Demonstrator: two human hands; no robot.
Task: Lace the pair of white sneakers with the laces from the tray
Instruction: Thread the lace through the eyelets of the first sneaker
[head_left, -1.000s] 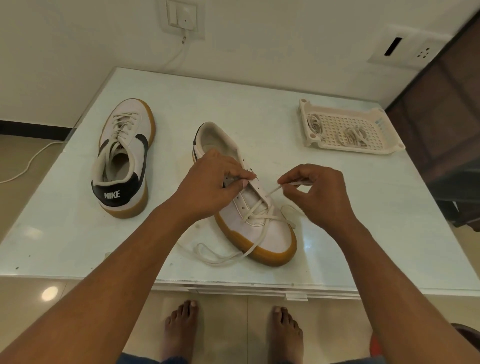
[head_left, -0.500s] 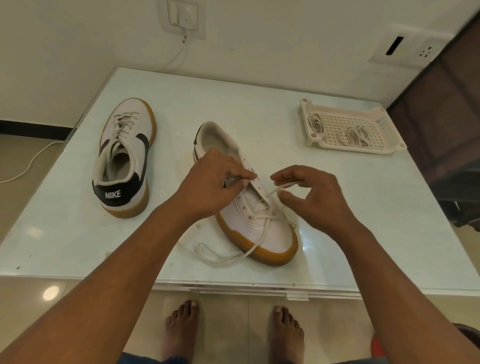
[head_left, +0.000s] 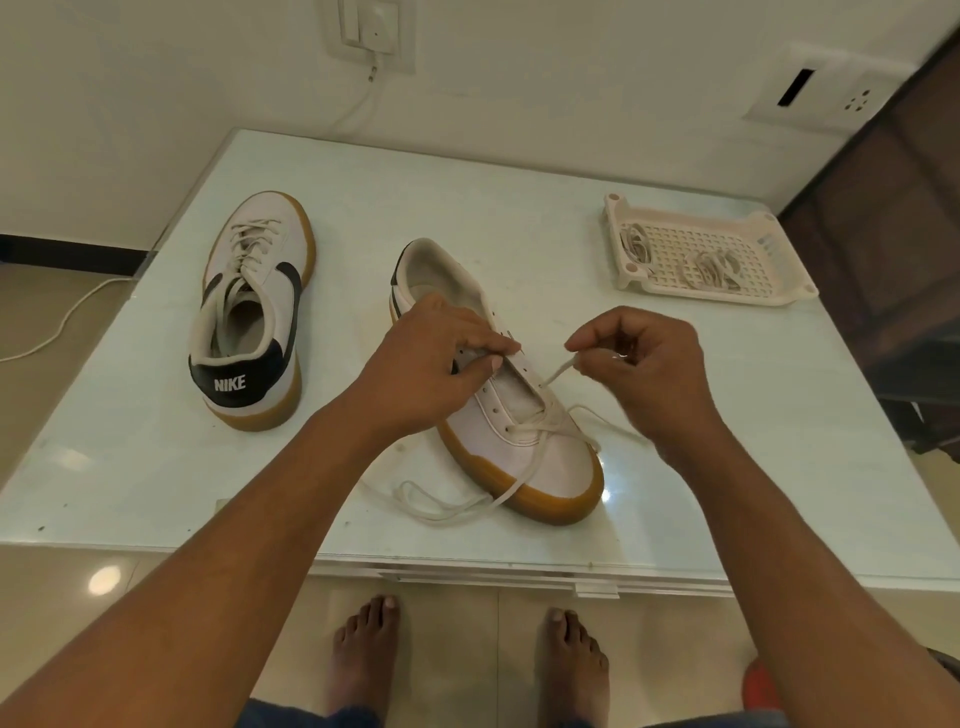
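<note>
A white sneaker (head_left: 524, 447) with a gum sole lies in the middle of the table, toe toward me, laced only across its lowest eyelets. My left hand (head_left: 431, 364) grips the sneaker's upper at the eyelet row. My right hand (head_left: 639, 369) pinches one end of the white lace (head_left: 558, 371), which runs down to an eyelet. The lace's other end (head_left: 441, 504) trails loose over the table in front of the toe. A second white sneaker (head_left: 254, 312) with a black heel stands laced at the left.
A white perforated tray (head_left: 706, 249) with several bundled laces sits at the table's far right. The glass-topped table (head_left: 519, 218) stands against a wall with a socket and a cable. Its front edge is close to my bare feet (head_left: 363, 654).
My right hand drew in toward the shoe, then moved back out to the right with the lace end. My left hand stays on the upper.
</note>
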